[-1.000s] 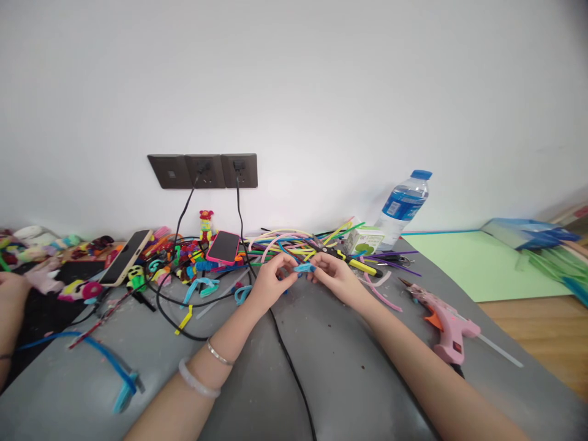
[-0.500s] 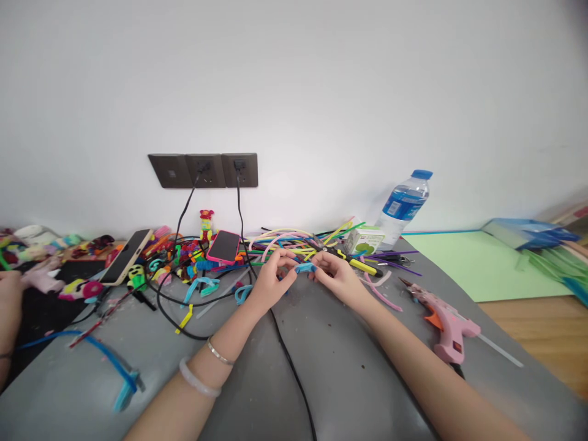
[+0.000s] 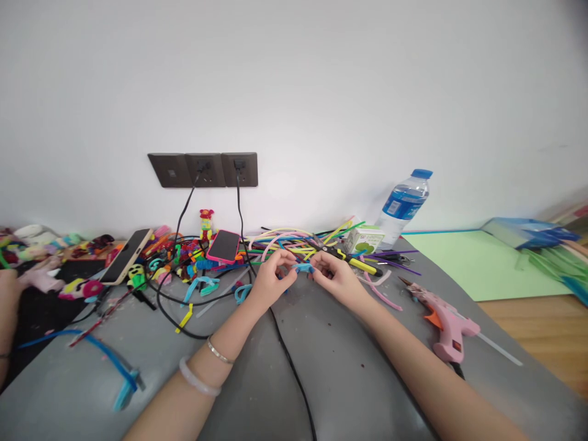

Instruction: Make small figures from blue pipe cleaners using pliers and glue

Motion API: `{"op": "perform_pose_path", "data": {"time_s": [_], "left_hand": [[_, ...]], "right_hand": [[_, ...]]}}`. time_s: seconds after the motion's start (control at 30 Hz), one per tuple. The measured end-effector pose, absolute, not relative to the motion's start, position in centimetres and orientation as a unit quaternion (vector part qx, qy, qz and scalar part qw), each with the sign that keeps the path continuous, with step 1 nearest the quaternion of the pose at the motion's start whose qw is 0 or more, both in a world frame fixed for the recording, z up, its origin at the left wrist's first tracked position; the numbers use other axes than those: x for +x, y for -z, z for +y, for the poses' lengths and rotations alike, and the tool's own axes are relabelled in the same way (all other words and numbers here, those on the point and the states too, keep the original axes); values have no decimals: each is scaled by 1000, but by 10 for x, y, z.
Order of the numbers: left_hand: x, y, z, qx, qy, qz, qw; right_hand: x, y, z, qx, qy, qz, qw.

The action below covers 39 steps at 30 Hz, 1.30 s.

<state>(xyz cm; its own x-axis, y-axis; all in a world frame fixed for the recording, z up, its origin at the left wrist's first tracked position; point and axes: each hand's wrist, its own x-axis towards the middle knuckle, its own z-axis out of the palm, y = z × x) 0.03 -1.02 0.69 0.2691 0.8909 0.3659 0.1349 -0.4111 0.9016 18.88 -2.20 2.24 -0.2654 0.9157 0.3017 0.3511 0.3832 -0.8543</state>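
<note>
Between my two hands, a small light-blue pipe cleaner piece (image 3: 302, 267) is held just above the grey table. My left hand (image 3: 274, 277) pinches its left end between thumb and fingers. The other end is pinched by my right hand (image 3: 335, 277). The piece looks bent or folded, though the fingertips hide its ends. Right behind my hands lies a loose heap of coloured pipe cleaners (image 3: 280, 237). Yellow-and-black pliers (image 3: 362, 264) rest beyond my right hand. A light-blue loop (image 3: 242, 294) lies left of my left wrist.
A pink glue gun (image 3: 448, 331) lies at right. A water bottle (image 3: 404, 205) and a small green-white box (image 3: 365, 239) stand at the back. Two phones (image 3: 224, 246) and small fuzzy figures (image 3: 136, 277) crowd the left. A black cable (image 3: 289, 361) crosses the table. Another person's hand (image 3: 8, 312) shows far left.
Both my hands keep their pinch on the blue piece, which has turned slightly between the fingertips. The other person's hand at far left has shifted a little.
</note>
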Motion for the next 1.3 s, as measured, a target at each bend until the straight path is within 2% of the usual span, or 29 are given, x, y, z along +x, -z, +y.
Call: {"op": "perform_pose_path", "data": {"time_s": [0.4,0.77,1.3], "left_hand": [[-1,-8,-11,689,-469,379,402],[1,-6,-10,712,-470,377,359],[0,-3,-8,704,-482,373,365]], "right_hand": [[190,-20,-21,-431,-362,-725,397],[191,-15,-18,-425,-392,-711,401],[191,-17,-19,-437,-354,-723,400]]}}
